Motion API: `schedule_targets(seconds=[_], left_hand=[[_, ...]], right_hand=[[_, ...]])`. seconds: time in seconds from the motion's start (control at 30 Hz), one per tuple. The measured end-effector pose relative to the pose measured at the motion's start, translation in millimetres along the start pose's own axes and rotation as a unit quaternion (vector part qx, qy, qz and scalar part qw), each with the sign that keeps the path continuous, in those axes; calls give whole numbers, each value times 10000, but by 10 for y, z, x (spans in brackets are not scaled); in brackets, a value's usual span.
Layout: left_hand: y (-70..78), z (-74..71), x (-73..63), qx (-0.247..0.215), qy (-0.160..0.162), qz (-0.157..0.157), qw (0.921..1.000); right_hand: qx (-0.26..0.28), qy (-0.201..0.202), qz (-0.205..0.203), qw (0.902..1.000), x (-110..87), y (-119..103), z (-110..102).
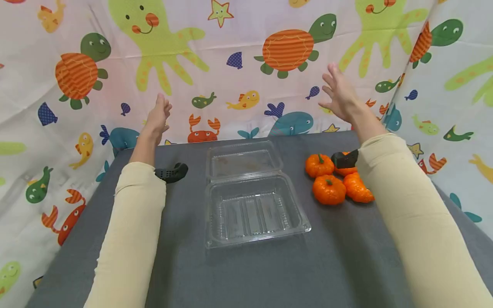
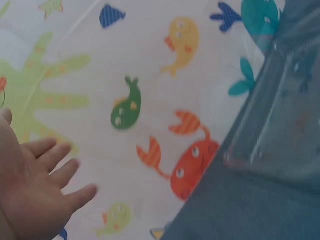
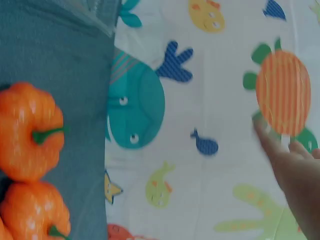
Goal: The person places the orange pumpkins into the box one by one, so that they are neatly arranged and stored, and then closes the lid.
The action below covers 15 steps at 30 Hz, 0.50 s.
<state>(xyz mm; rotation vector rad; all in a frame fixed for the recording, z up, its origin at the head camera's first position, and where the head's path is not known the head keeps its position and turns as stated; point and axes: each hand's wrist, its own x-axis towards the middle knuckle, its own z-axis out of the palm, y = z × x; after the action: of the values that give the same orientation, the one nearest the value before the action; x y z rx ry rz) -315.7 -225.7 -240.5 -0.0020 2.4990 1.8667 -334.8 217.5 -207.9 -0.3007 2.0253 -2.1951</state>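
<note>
My left hand (image 1: 157,117) is raised at the table's far left, fingers loosely extended and nothing in them; its open palm also shows in the left wrist view. Higher up on the right is my right hand (image 1: 340,94), its fingers spread and holding nothing. Between the two arms a clear plastic clamshell container (image 1: 252,214) lies on the table, its lid (image 1: 246,160) folded back away from me. Several small orange pumpkins (image 1: 329,189) with green stems sit in a cluster right of the container, below my right hand. My right forearm partly hides the cluster.
A dark grey cloth covers the table (image 1: 246,273). Behind it and at both sides hangs a white curtain (image 1: 239,38) printed with sea animals. Dark camera mounts, the left wrist mount (image 1: 172,173) and right wrist mount (image 1: 345,159), jut inward from the forearms.
</note>
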Motion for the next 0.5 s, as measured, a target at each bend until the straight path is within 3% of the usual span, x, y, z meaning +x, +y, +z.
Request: schedule_targets(seconds=[0.1,0.2,0.37,0.5], left_hand=[[-122,-103,-35,-433,-409,-184,9981],[-254,-172,-47,-459,-835,-327,9949],[-524,-220,-71,-433,-1655,-536,9838],[-766,-263,-140,-463,-1968,-615,9774]], right_hand=[[1025,-54,9,9947,-110,0,-233],[1784,-56,45,9839,-226,7,-483],[2943,-139,177,9555,-413,75,-888],[3591,-350,437,9316,-531,184,-1108]])
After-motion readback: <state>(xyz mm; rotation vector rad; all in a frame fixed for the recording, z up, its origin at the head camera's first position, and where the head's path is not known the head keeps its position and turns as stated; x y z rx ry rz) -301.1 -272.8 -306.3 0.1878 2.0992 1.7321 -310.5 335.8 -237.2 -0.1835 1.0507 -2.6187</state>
